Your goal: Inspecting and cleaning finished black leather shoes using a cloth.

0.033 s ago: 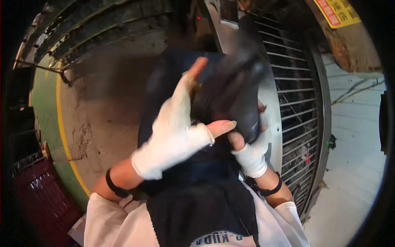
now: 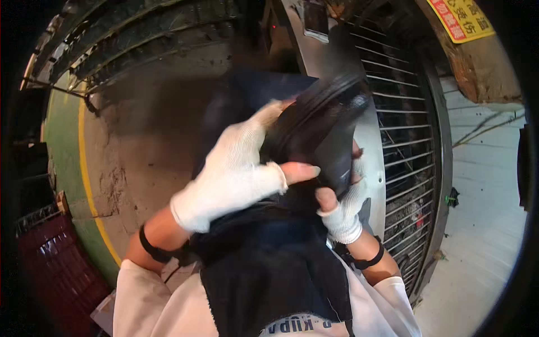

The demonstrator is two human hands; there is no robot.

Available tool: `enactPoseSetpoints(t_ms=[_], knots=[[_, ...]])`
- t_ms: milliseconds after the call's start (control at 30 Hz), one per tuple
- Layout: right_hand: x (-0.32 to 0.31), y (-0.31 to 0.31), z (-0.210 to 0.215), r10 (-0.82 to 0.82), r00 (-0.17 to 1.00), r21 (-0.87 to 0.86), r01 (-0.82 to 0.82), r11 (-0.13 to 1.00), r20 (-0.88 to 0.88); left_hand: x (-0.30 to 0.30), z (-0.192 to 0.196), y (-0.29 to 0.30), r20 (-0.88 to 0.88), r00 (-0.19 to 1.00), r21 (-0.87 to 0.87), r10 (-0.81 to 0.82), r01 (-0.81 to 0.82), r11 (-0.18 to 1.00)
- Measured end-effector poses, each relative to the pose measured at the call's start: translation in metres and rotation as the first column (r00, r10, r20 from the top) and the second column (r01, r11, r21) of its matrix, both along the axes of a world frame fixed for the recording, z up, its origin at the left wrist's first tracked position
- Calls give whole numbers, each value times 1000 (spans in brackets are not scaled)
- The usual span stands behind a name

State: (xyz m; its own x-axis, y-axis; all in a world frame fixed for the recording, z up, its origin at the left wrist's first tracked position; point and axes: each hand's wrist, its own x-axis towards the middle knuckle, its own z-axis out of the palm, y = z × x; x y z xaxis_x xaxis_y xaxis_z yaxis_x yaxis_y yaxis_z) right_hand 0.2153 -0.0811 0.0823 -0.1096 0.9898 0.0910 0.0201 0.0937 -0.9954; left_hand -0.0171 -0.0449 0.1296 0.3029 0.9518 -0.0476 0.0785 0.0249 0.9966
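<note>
Both my hands wear white fingerless gloves and black wristbands. They are raised in front of my chest, above a dark apron point(image 2: 269, 281). Between them is a black, curved, rubbery object point(image 2: 323, 126), blurred by motion, so its kind is unclear. My left hand point(image 2: 233, 174) wraps over its left side, thumb pointing right under it. My right hand point(image 2: 343, 209) grips its lower right edge from below, with the fingers partly hidden behind it.
A grey metal panel point(image 2: 371, 168) and a barred metal guard point(image 2: 407, 146) stand just right of my hands. Stained concrete floor point(image 2: 140, 146) with a yellow line point(image 2: 84, 168) and green band lies to the left. A dark red crate point(image 2: 50, 264) sits lower left, and a yellow sign point(image 2: 460, 17) hangs top right.
My left forefinger, which pointed upward, has folded down onto the black object. The object looks more blurred and lifted toward the upper right.
</note>
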Motion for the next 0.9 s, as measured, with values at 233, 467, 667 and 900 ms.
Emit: enactPoseSetpoints(t_ms=[233, 467, 667, 900], knots=[[-35, 60, -3, 147, 986, -82, -153, 985, -76, -53, -42, -7, -689, 719, 624, 87, 528, 576], [-31, 107, -29, 135, 989, -279, -115, 953, 54, -48, -77, 6, -97, 980, 182, 174, -154, 971], [-38, 145, -10, 235, 906, -133, -201, 971, 351, -34, -70, 80, -334, 938, 154, 91, -41, 987], [3, 96, 11, 693, 659, -71, -708, 703, 292, -61, -46, 15, -318, 921, 355, -225, 335, 873]])
